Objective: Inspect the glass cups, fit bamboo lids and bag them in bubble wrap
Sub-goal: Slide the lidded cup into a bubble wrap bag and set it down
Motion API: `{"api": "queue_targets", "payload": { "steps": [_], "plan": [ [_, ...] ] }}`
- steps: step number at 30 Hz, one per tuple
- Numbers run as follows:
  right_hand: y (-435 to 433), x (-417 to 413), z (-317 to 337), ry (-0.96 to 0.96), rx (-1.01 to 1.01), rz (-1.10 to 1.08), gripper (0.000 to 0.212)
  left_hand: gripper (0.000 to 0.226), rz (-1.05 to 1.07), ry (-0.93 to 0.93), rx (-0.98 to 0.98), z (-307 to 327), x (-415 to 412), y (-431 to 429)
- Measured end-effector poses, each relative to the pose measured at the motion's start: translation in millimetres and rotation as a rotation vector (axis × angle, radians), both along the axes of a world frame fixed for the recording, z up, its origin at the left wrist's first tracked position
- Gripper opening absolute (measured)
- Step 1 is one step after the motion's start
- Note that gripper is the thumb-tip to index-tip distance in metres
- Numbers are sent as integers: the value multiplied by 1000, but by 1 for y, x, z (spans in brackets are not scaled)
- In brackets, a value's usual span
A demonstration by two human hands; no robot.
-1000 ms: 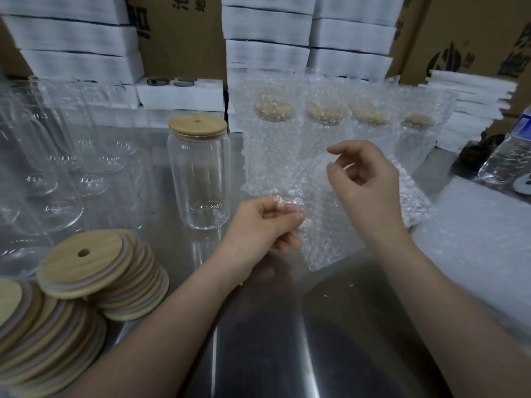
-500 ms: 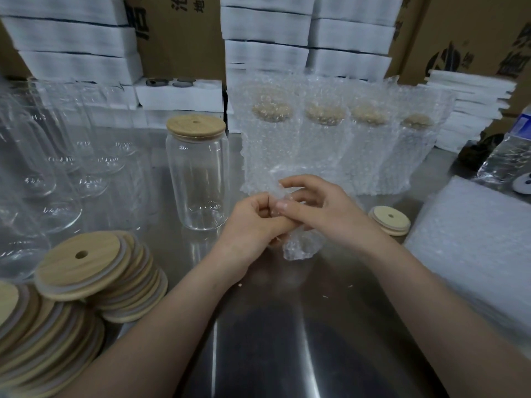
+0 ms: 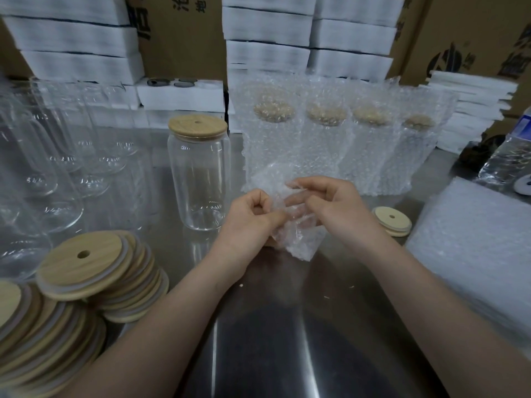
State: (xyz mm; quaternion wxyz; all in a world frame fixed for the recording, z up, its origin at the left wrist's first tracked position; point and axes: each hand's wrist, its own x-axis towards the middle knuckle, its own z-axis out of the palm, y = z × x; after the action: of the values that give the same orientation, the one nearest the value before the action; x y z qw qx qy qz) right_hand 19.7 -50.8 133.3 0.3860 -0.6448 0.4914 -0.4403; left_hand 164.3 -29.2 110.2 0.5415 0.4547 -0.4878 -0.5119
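Both hands pinch one small clear bubble-wrap bag [image 3: 297,239]. The left hand [image 3: 253,218] nips one edge between thumb and curled fingers, and the right hand [image 3: 330,208] pinches the film opposite, apparently working the mouth apart. The bag hangs between them just above the steel table [image 3: 258,340] and looks empty.

The thin layers may cling, so a hard tug could tear the film or burst bubbles. The left forearm also lies near the clear cylindrical glass cup [image 3: 199,182] just left of the hands, and a careless sweep could knock it over. The cup is empty and its round bamboo lid [image 3: 197,129] is already on. If that lid sits loosely, it could shift when the cup is tipped into the bag.

Behind the hands, four bubble-wrapped cups [image 3: 324,145] stand in a row, each pouch holding a lidded glass. Further left stand empty, unlidded glasses [image 3: 57,168] and stacked bamboo lids [image 3: 94,271]. At right lies a pile of flat bubble bags [image 3: 474,239].
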Motion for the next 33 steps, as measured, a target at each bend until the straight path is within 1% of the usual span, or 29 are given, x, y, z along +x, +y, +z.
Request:
{"api": "queue_targets", "payload": {
  "steps": [1, 2, 3, 5, 8, 10, 12, 13, 14, 15, 17, 20, 25, 28, 31, 33],
  "plan": [
    [0, 0, -1, 25, -31, -14, 45, 16, 42, -41, 15, 0, 0, -1],
    [1, 0, -1, 57, -72, -24, 47, 12, 80, -97, 31, -1, -1, -1],
    [2, 0, -2, 97, -122, -31, 48, 14, 110, -159, 44, -1, -1, -1],
    [2, -1, -3, 180, -222, -46, 45, 23, 131, -268, 48, 0, -2, 1],
    [3, -1, -4, 274, -330, -65, 36, 48, 111, -339, 27, 0, -5, 5],
    [5, 0, -4, 308, -362, -66, 33, 56, 100, -340, 32, 0, -6, 6],
    [6, 0, -2, 319, -377, -49, 35, 51, 98, -308, 46, 2, -7, 8],
    [7, 0, -2, 334, -393, -44, 37, 45, 101, -292, 48, 4, -7, 9],
    [8, 0, -1, 355, -415, -47, 38, 44, 109, -280, 44, 5, -7, 10],
    [8, 0, 0, 374, -439, -58, 38, 49, 124, -276, 43, 6, -6, 11],
    [9, -1, 3, 387, -484, -98, 40, 51, 164, -270, 54, 5, -5, 9],
    [10, -4, 6, 368, -564, -185, 40, 43, 206, -274, 91, 3, -4, 5],
    [11, -6, 8, 379, -718, -330, 32, 43, 230, -282, 116, -2, -3, 0],
    [11, -5, 8, 406, -809, -364, 27, 43, 225, -283, 101, -2, -5, 1],
    [12, -4, 9, 392, -823, -354, 25, 35, 220, -268, 99, 0, -6, 3],
    [13, -3, 10, 398, -798, -330, 27, 22, 212, -253, 104, 0, -6, 3]
  ]
}}
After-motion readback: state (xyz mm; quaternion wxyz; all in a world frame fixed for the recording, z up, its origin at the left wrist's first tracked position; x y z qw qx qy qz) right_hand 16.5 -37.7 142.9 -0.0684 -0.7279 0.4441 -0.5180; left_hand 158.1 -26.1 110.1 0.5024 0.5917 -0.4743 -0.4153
